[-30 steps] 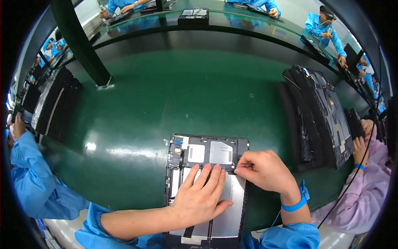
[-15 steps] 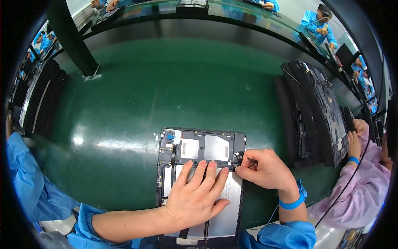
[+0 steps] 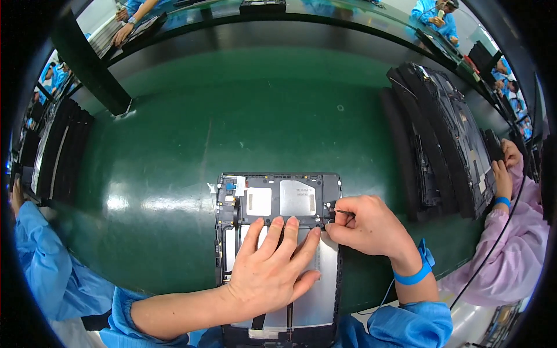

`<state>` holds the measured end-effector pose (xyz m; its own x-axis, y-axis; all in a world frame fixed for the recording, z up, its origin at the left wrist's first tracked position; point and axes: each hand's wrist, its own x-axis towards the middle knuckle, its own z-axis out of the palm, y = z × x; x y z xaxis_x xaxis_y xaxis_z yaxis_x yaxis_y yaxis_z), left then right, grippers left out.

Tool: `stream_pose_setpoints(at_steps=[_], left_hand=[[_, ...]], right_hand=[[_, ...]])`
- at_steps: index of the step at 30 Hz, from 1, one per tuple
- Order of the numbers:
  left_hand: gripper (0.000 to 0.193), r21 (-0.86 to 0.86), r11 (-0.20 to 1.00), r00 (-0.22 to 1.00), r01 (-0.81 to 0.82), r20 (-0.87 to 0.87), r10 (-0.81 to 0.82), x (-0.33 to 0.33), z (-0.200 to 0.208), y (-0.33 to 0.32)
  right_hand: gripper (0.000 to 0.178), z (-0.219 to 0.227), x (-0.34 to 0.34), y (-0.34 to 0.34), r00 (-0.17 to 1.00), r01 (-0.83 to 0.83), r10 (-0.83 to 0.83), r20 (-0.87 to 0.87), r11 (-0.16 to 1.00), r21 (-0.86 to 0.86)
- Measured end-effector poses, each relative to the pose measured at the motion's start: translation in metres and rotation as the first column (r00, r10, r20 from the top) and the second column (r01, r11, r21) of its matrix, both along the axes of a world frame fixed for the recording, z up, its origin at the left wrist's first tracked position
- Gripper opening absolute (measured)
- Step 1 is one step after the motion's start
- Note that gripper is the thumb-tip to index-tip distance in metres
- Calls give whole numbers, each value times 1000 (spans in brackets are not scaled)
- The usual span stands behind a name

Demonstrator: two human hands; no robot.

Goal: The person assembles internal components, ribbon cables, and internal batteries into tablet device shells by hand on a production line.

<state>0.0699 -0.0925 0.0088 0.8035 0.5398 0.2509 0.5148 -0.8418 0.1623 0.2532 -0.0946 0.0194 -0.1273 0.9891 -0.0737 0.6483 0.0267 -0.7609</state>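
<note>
An opened tablet-like device [image 3: 328, 278] lies upright in front of me at the near edge, its inside showing: a black upper frame with two silver plates and a large silver panel below. My left hand [image 3: 271, 264] rests flat on its middle, fingers spread and stretched out, holding nothing. At the device's right edge, my right hand [image 3: 368, 226] is closed in a pinch around a thin dark piece [image 3: 346, 213], whose kind I cannot make out. Its fingertips touch the frame beside a small dark part. A blue wrist strap [image 3: 415, 275] with a cord circles my right wrist.
A green table [image 3: 162, 145] stretches ahead. Stacks of black device housings with dark padding stand at the right [image 3: 447, 145] and left [image 3: 61, 151]. A dark green post [image 3: 90, 69] rises at the back left. A co-worker's pink sleeve [image 3: 505, 243] is at right, a blue sleeve [image 3: 52, 261] at left.
The view has shifted slightly. My right hand has turned a little at the device's right edge, still pinching the thin dark piece. My left hand stays flat on the device.
</note>
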Motion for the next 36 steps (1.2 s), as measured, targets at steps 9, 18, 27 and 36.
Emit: stream_pose_setpoints(at_steps=[9, 18, 27, 36], left_hand=[[49, -75, 997, 1000, 3, -12, -4, 3, 6, 5], [56, 10, 992, 989, 129, -73, -128, 2, 2, 13], [58, -22, 990, 990, 137, -21, -137, 0, -2, 16], [58, 11, 994, 993, 106, -43, -106, 0, 2, 13]], right_hand=[[16, 15, 3, -6, 981, 53, -72, 182, 993, 107], [19, 12, 8, 12, 992, -95, 99, 82, 994, -51], [18, 27, 1, 32, 949, -155, 219, 228, 951, -267], [18, 30, -9, 37, 899, -192, 285, 333, 939, -284]])
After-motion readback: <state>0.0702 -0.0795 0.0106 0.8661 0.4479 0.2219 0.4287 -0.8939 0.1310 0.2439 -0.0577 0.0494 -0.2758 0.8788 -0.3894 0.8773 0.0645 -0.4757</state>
